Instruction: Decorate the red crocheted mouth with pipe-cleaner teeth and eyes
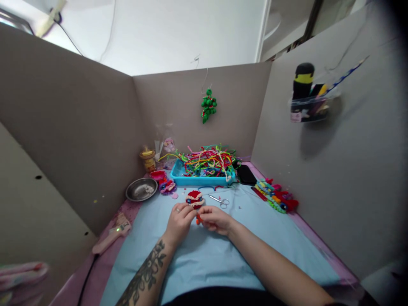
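A small red stuffed-looking figure (pixel 195 199) with cream bands and a blue eye lies just beyond my fingertips on the blue table cover. My left hand (pixel 181 219), with a ring on it, is closed at the lower edge of this figure, fingers bent and thumb toward the right hand. Facing it, my right hand (pixel 216 219) pinches a small orange piece (pixel 199 219) that hangs below the red figure. Whether the orange piece is joined to the figure is hidden by my fingers. Silver scissors (pixel 219 200) lie just beyond my right hand.
A blue tray (pixel 200 181) heaped with colourful fuzzy strands stands at the back. To the left are a metal bowl (pixel 141 190) and a pink corded glue gun (pixel 113 236). Several colourful fuzzy figures (pixel 276 195) and a black phone (pixel 246 174) lie right. Grey partitions enclose the table.
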Action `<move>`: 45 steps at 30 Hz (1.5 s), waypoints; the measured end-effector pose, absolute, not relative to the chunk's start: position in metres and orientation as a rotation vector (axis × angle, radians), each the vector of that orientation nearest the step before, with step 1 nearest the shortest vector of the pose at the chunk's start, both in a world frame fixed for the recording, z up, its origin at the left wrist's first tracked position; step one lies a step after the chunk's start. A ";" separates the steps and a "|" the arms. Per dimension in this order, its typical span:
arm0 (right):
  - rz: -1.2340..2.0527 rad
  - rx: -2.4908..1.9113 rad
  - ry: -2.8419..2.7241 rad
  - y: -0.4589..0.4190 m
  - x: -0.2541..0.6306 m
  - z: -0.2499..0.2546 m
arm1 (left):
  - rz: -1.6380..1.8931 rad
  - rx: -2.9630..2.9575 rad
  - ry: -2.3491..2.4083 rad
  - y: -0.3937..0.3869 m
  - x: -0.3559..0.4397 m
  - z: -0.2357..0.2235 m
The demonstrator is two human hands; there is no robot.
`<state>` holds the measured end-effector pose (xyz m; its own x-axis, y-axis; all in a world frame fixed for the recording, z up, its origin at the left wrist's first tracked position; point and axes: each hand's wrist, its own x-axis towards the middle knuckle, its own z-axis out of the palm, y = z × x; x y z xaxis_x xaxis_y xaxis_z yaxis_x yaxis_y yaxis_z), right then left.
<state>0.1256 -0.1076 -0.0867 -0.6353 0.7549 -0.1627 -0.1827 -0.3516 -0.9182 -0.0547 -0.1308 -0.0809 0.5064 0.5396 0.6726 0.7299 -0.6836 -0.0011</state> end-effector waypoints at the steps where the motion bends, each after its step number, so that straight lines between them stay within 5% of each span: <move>1: 2.050 -0.779 -1.274 -0.107 0.127 -0.087 | -0.948 -2.475 -1.053 -0.131 -0.054 -0.081; 8: 2.032 -0.780 -1.377 -0.107 0.126 -0.091 | -1.043 -2.528 -1.019 -0.132 -0.050 -0.079; 27: 1.083 -0.782 -1.357 -0.108 0.105 -0.105 | -2.368 -2.425 -2.100 -0.132 -0.016 -0.092; 45: -0.343 -0.616 -1.935 -0.118 0.123 -0.092 | -3.177 -2.469 -2.311 -0.130 -0.022 -0.092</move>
